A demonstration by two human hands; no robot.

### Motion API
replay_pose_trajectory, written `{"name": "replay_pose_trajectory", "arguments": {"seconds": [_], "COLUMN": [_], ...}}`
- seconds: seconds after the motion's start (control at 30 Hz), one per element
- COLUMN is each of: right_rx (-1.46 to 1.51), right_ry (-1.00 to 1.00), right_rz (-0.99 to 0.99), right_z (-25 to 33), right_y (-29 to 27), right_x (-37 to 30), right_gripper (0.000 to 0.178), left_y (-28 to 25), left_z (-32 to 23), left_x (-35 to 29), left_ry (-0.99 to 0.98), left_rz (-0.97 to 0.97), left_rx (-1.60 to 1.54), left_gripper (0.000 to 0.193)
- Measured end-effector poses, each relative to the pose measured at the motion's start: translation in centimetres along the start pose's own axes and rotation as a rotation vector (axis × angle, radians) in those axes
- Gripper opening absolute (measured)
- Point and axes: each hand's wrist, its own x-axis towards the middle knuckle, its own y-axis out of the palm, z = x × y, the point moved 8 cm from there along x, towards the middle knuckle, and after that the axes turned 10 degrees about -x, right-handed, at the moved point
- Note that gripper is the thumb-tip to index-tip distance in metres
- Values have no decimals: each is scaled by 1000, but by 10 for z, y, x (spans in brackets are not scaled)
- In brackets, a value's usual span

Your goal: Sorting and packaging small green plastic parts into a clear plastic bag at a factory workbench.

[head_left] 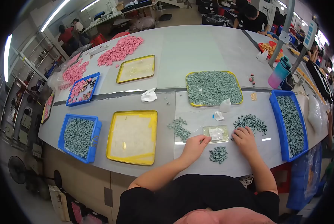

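My left hand (194,148) is closed in a pinch at the left edge of a small clear plate (223,138) with a patch of white paste (216,133) on it. What the fingertips hold is too small to make out. My right hand (245,139) has its fingers bent down at the near edge of a spread of small dark green pieces (253,121). A dark speck shows by its thumb side; I cannot make out what is pinched there. Paler green pieces (179,128) lie left of the plate. Nearer me is a small heap of green pieces (218,154).
Beyond the plate stand crumpled white tissue (225,105) and a yellow-rimmed tray (214,88) full of green pieces. Blue bins (302,130) of them flank the table. To the left are a yellow tray (132,137) and pink heaps (121,51). A bottle (279,73) stands right.
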Motion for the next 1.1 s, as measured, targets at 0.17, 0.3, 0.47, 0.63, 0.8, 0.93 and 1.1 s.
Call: {"name": "replay_pose_trajectory", "arguments": {"seconds": [0.17,0.3,0.47,0.63,0.8,0.93,1.1], "right_rx": [75,488,727,887,855,904,1196], "right_ry": [45,330,414,404,360,375,517], "right_rz": [-90,-192,-173,-169,-165,-175,-128], "right_z": [-7,-21,-9,-1,-30,-64,-80], "right_y": [3,-3,-14,-1,46,77,108], "right_x": [9,12,16,23,17,9,1], "right_gripper": [20,21,19,19,20,19,21], "left_y": [20,32,57,79,111,132,142], "left_z": [33,29,29,37,72,91,93], "left_x": [1,-2,-4,8,47,72,85], "left_ry": [-530,-626,-665,-709,-661,-650,-623], "left_rz": [136,230,356,409,342,242,262], "left_rx": [-742,-943,-1077,-1146,-1142,-1011,-989], "left_gripper": [23,22,20,19,20,19,18]}}
